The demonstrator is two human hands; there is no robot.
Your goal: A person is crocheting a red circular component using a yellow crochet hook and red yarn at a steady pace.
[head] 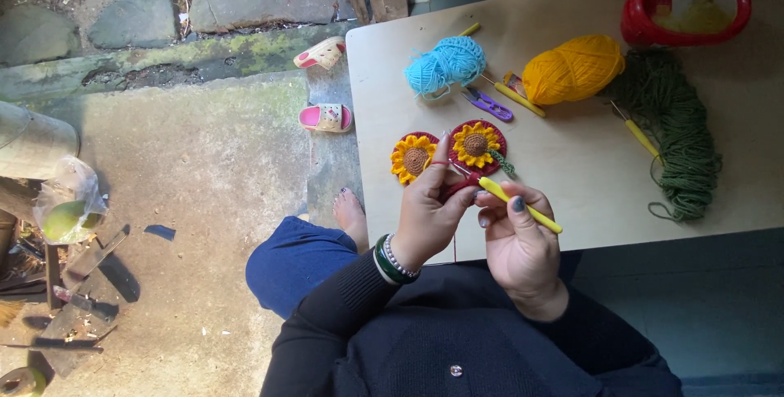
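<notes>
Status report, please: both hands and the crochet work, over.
Left hand pinching red yarn. Right hand gripping yellow crochet hook. Two sunflower pieces flat on table, just ahead. Nothing blocking.

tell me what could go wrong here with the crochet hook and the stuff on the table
The right hand works the yellow crochet hook close to the left hand, so the tip could jab a finger. The red yarn over the left forefinger might slip off and loosen stitches. The green yarn lies loose near the table edge and could tangle or slide off.
</notes>
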